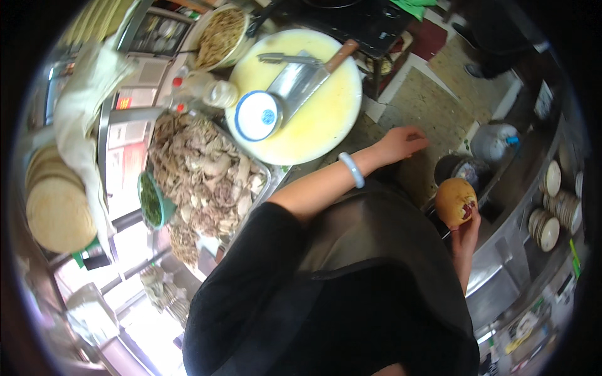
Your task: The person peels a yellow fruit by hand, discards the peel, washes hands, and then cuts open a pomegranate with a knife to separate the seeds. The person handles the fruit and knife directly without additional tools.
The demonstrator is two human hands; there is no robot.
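My right hand (465, 235) holds a round, browned piece of food, apparently a filled bun (454, 197), from below; dark red shows at a break in its side. My left hand (404, 142), with a pale bangle at the wrist, hangs over the floor with loosely bent fingers and nothing visible in it. Beyond that arm lies a round yellowish cutting board (301, 145). It bears a cleaver (310, 87) with a wooden handle, a second broad blade (291, 77), a grey-handled tool (277, 58) and a blue-rimmed white bowl (257, 116).
A metal tray of cut cooked meat (216, 174) stands left of the board, beside a green tub of chopped greens (150, 199). A noodle-like food tub (221, 35) and bottles (221, 94) stand behind. Stacked bowls (545, 230) are at right. Another person's shoes (475, 70) show at upper right.
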